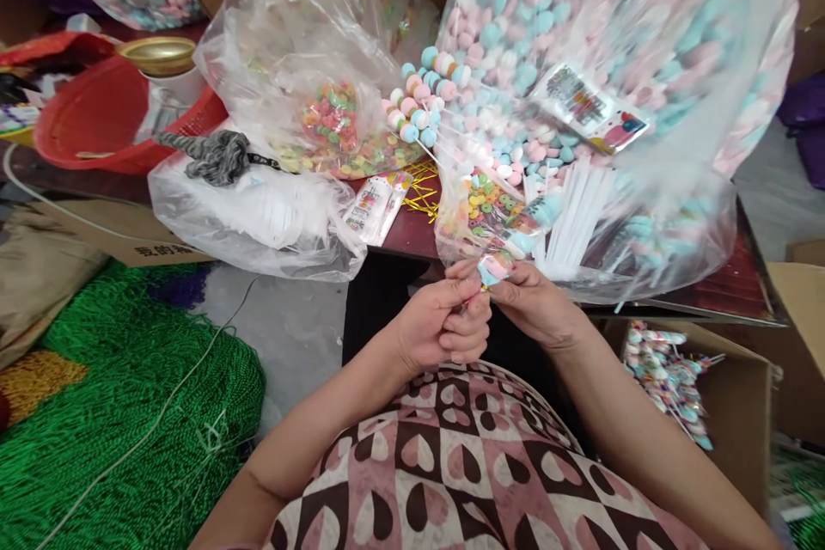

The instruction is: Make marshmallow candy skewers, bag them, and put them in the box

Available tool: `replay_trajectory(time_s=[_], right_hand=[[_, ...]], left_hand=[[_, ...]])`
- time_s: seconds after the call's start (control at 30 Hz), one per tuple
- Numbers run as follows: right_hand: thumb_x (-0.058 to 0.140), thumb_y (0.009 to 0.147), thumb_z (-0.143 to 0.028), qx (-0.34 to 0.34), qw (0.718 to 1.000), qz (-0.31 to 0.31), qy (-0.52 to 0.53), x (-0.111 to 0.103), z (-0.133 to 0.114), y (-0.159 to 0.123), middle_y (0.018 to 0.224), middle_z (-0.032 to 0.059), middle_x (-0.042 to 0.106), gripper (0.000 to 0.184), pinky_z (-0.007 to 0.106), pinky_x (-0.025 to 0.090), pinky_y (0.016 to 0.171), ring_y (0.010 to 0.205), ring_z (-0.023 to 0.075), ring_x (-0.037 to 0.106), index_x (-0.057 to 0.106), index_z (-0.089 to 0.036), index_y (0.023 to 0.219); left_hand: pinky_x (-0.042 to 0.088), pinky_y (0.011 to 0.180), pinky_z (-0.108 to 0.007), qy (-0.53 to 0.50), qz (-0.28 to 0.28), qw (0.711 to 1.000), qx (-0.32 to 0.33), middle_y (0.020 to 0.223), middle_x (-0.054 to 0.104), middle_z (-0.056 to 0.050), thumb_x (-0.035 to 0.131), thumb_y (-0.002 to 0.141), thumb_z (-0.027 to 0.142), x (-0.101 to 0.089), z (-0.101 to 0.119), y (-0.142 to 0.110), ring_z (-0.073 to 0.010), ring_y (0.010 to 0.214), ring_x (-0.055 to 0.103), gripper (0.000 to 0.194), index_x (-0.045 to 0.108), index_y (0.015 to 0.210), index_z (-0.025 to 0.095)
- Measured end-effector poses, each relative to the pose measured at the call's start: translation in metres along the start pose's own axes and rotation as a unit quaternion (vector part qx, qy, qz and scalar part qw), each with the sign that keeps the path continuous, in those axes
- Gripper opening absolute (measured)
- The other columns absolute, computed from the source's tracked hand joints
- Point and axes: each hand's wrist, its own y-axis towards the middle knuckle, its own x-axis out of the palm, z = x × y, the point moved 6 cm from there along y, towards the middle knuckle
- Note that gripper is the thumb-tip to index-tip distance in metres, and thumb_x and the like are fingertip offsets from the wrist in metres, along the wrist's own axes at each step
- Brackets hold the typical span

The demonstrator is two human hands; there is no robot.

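The left hand is curled nearly closed, its thumb and forefinger pinched at the lower end of a pink, blue and white marshmallow skewer in a clear wrapper. The right hand is bent inward from the other side, thumb and fingertips closed at the same end; its hidden fingers cannot be made out. The skewer slants up and away from both hands, just past the near edge of the dark red tabletop. A speck of yellow shows at its gathered neck, so the step in hand seems to be fastening the wrapper. The next move would call for one hand to keep the neck bunched while the other twists the tie tight, without squashing the soft candy.

Just beyond the hands lie a clear bag of multicoloured ring-shaped gummies and, to its right, a bundle of thin white sticks. Gold metallic twist ties lie to the left, near flat white printed packets. Farther back, unwrapped pastel marshmallow skewers lie against a bulging clear bag of pink, blue and white marshmallows, with a silver printed pouch on it. Below the tabletop at right, an open brown cardboard box holds more wrapped skewers.
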Motion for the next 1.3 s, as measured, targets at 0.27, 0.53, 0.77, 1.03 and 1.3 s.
replay_trajectory(time_s=[0.27, 0.53, 0.77, 1.03, 1.3], right_hand=[[0.064, 0.085, -0.035, -0.164, 0.915, 0.254, -0.267, -0.008, -0.014, -0.004, 0.073, 0.0017, 0.068, 0.022, 0.034, 0.050, 0.074, 0.072, 0.0180, 0.063, 0.066, -0.023, 0.067], [0.059, 0.090, -0.031, -0.199, 0.878, 0.252, -0.356, 0.006, -0.027, -0.010, 0.074, 0.0032, 0.069, 0.021, 0.034, 0.049, 0.077, 0.076, 0.0196, 0.063, 0.066, -0.023, 0.073], [0.063, 0.083, -0.032, -0.093, 0.964, 0.218, -0.122, 0.005, -0.020, 0.000, 0.065, -0.0021, 0.062, 0.015, 0.027, 0.047, 0.064, 0.062, 0.0131, 0.056, 0.064, -0.021, 0.072], [0.058, 0.081, -0.032, -0.084, 0.964, 0.190, -0.169, 0.007, -0.021, -0.002, 0.063, -0.0023, 0.057, 0.017, 0.024, 0.041, 0.057, 0.058, 0.0108, 0.049, 0.060, -0.019, 0.069], [0.047, 0.090, -0.018, -0.316, 0.805, 0.317, -0.389, 0.003, -0.084, -0.014, 0.070, 0.0005, 0.061, 0.021, 0.026, 0.046, 0.069, 0.068, 0.0128, 0.057, 0.063, -0.021, 0.076]], left_hand=[[0.027, 0.035, -0.016, 0.022, 0.171, 0.974, 0.146, 0.042, 0.027, 0.011, 0.057, 0.091, 0.044, -0.008, 0.013, 0.008, -0.0039, 0.031, 0.022, 0.038, 0.046, 0.066, 0.018], [0.029, 0.041, -0.019, 0.174, 0.279, 0.900, 0.285, 0.045, 0.030, 0.010, 0.061, 0.082, 0.062, -0.028, 0.027, 0.004, -0.0043, 0.037, 0.027, 0.048, 0.047, 0.068, 0.019], [0.043, 0.067, -0.023, 0.383, 0.283, 0.829, 0.295, 0.065, 0.054, 0.004, 0.055, 0.089, 0.054, -0.029, 0.039, -0.004, -0.0096, 0.063, 0.051, 0.037, 0.058, 0.080, 0.019], [0.050, 0.090, -0.035, 0.243, 0.145, 0.899, 0.333, 0.104, 0.073, -0.005, 0.059, 0.088, 0.048, 0.007, 0.073, -0.018, -0.0189, 0.088, 0.065, 0.034, 0.072, 0.107, 0.022], [0.052, 0.088, -0.036, 0.383, 0.206, 0.850, 0.297, 0.079, 0.072, -0.008, 0.051, 0.089, 0.061, 0.005, 0.059, -0.020, -0.0218, 0.088, 0.065, 0.052, 0.078, 0.088, 0.016]])
